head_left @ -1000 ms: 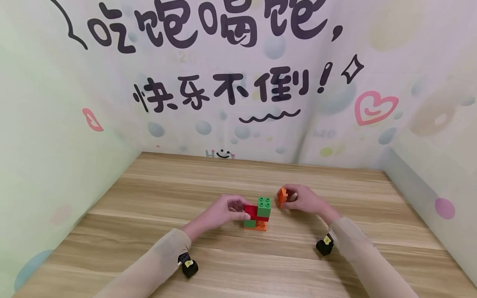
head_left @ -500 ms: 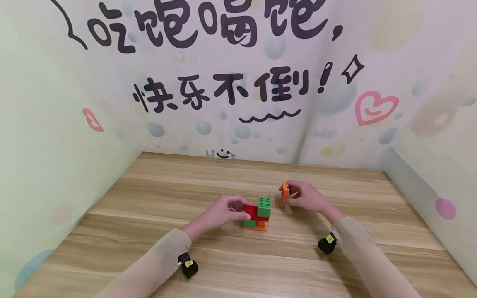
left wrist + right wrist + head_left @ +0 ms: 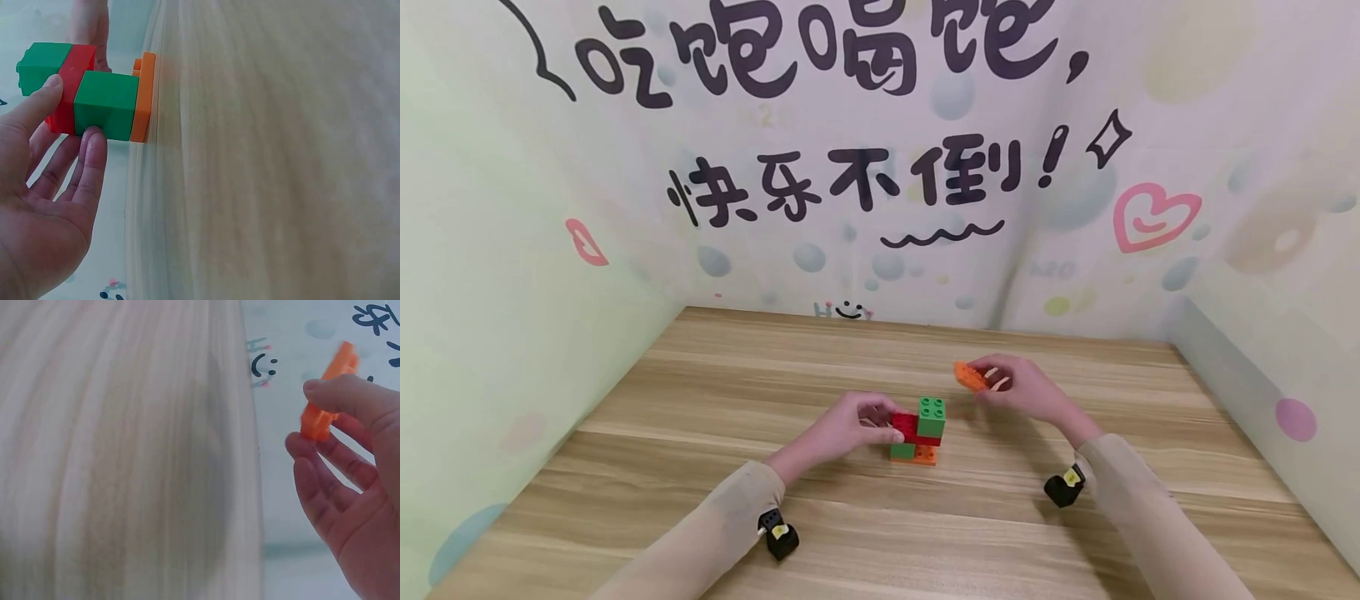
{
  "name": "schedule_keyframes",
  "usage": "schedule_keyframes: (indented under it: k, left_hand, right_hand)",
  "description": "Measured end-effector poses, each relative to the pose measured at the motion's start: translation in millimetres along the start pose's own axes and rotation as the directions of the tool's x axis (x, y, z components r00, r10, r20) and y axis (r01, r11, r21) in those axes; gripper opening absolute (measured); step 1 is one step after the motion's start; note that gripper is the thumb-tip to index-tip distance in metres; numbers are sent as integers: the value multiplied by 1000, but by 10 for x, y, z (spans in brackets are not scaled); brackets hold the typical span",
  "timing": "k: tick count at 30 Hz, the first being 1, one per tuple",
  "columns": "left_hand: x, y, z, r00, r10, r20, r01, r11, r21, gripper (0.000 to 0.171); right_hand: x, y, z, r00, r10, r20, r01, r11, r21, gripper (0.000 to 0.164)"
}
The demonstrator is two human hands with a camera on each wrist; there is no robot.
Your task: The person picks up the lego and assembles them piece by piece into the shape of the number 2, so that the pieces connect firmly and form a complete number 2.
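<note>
A small stack of toy building bricks stands on the table mid-view: a flat orange brick (image 3: 144,97) at the bottom, a lower green brick (image 3: 106,105) on it, then a red brick (image 3: 906,427), topped by an upper green brick (image 3: 932,417). My left hand (image 3: 852,427) grips the stack from the left, thumb on the red brick and fingers beneath, some fingers hidden behind it. Up and to the right of the stack, my right hand (image 3: 1018,388) pinches a second flat orange brick (image 3: 971,377) between thumb and fingers, tilted and raised above the table (image 3: 137,462).
A printed cloth wall (image 3: 790,267) with black writing rises behind the table's back edge. Pale side walls (image 3: 490,275) close off left and right. Each wrist wears a small black camera, one on the left (image 3: 781,537) and one on the right (image 3: 1063,487).
The right hand has lifted the flat orange brick a little up and away from the table, turning it from upright to a flatter tilt. The left hand and the stack have stayed put.
</note>
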State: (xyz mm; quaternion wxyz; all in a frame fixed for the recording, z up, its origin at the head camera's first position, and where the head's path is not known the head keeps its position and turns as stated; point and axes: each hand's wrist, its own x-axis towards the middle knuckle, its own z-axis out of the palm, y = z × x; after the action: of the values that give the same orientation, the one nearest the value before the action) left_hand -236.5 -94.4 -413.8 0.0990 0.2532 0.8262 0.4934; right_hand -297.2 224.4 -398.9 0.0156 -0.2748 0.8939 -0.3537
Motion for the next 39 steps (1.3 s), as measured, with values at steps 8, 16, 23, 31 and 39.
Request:
schedule_keyframes:
  k: [8, 16, 23, 31, 39]
  left_hand:
    - [-2, 1, 0, 1000, -5, 1, 5, 1000, -6, 25]
    - [5, -15, 4, 1000, -1, 4, 1, 1000, -3, 25]
    - [13, -25, -1, 1000, -17, 4, 17, 1000, -8, 25]
    - [6, -17, -9, 1000, -11, 7, 11, 1000, -10, 27]
    - [1, -17, -8, 1000, -1, 8, 1, 1000, -9, 27]
  right_hand:
    - [-4, -98, -26, 998, -30, -46, 27, 997, -72, 36]
    - [-7, -171, -49, 993, -67, -101, 55, 992, -116, 36]
    - [-23, -347, -88, 985, -88, -151, 67, 988, -137, 37]
    - [-47, -568, -87, 980, -110, -166, 88, 987, -138, 38]
    - [-66, -728, -23, 976, -132, -170, 115, 988, -105, 40]
